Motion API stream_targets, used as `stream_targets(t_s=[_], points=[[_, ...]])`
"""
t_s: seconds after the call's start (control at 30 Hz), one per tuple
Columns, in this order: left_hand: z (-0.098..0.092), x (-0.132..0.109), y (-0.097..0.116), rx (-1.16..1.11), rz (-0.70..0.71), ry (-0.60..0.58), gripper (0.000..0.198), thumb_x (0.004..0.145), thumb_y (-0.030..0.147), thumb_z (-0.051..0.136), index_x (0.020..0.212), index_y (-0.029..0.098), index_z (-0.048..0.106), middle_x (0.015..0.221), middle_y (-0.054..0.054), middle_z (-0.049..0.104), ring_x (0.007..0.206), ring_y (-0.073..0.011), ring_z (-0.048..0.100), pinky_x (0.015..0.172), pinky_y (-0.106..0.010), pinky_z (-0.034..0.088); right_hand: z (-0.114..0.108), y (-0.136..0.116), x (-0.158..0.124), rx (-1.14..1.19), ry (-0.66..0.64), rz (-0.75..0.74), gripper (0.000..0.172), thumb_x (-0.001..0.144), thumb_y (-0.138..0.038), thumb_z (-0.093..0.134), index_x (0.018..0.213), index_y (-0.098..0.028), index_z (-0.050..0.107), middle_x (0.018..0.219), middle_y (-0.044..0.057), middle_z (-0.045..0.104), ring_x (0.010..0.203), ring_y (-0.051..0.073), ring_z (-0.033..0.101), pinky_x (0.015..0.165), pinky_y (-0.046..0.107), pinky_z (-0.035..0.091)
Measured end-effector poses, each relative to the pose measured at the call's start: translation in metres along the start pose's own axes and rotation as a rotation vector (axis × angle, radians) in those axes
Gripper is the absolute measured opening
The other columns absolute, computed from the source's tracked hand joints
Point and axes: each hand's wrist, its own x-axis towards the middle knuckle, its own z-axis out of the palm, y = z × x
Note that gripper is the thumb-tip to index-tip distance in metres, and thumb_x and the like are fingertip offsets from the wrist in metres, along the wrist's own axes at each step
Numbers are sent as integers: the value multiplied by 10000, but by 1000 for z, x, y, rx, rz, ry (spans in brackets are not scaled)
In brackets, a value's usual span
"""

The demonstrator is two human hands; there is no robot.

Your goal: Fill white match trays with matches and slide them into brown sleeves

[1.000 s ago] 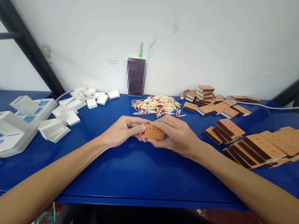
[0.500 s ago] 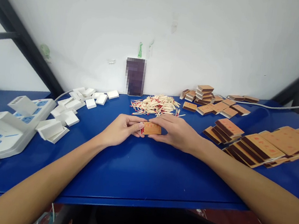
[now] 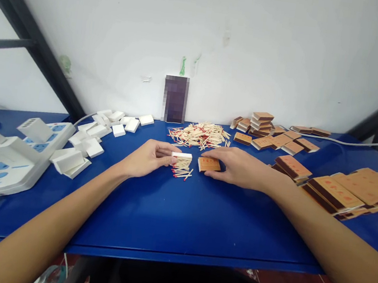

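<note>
On the blue table (image 3: 164, 222), at the far left, there is a power strip (image 3: 2, 182), with white plugs (image 3: 8, 150) in it. To the right of it lie white trays (image 3: 84, 139) in a loose heap, some of them overlapping. Next comes the left hand (image 3: 150, 157), holding one tray (image 3: 182, 155) by its left end in a narrow pinch of thumb and fingers. This tray is tipped, and matches (image 3: 182, 164) are at its near side, a few of them on the table. Behind stands a dark panel (image 3: 175, 99) against the wall, then a pile (image 3: 200, 134) of more matches. Just beside the tray, apart from it, is a cover (image 3: 210, 164), which the right hand (image 3: 237, 166) grips at its right end. Farther right lie other covers (image 3: 281, 141), grouped and stacked.
</note>
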Motion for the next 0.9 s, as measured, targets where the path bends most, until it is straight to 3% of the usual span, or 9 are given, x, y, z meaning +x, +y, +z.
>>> stream_targets(t_s=[0.23, 0.5, 0.63, 0.73, 0.9], points=[[6, -2, 2, 36, 19, -6, 330, 831, 374, 689, 1072, 150, 713, 1030, -84, 748, 934, -212, 697, 882, -365, 538, -3, -4, -4, -31, -16, 17, 279, 860, -342, 606, 1092, -200, 666, 1057, 80, 717, 923, 249, 662, 749, 351, 485], [5, 0, 1, -31, 125, 146, 349, 778, 291, 712, 1083, 120, 710, 1146, -110, 716, 1019, -227, 678, 960, -418, 516, -2, -3, -6, -94, -6, 34, 258, 823, -307, 617, 1039, -178, 671, 1034, 103, 700, 909, 263, 656, 726, 361, 487], [3, -5, 9, 23, 193, 202, 307, 816, 323, 671, 1050, 129, 710, 1056, -96, 735, 917, -199, 679, 836, -339, 534, -2, 0, -6, -172, 2, 53, 241, 796, -325, 627, 972, -164, 667, 1023, 121, 692, 918, 281, 651, 740, 375, 487], [10, -12, 19, 206, 250, 97, 230, 859, 328, 613, 930, 142, 727, 877, -62, 733, 761, -156, 639, 692, -271, 495, -5, 1, -7, -210, -43, 106, 224, 790, -343, 616, 929, -170, 647, 987, 120, 697, 875, 281, 653, 717, 381, 480], [31, -22, 25, 521, 459, -146, 108, 791, 212, 592, 751, 166, 681, 759, -27, 631, 708, -140, 562, 676, -266, 448, -8, -1, -8, -217, -50, 117, 287, 759, -364, 641, 975, -176, 636, 959, 121, 707, 811, 277, 655, 670, 374, 466]])
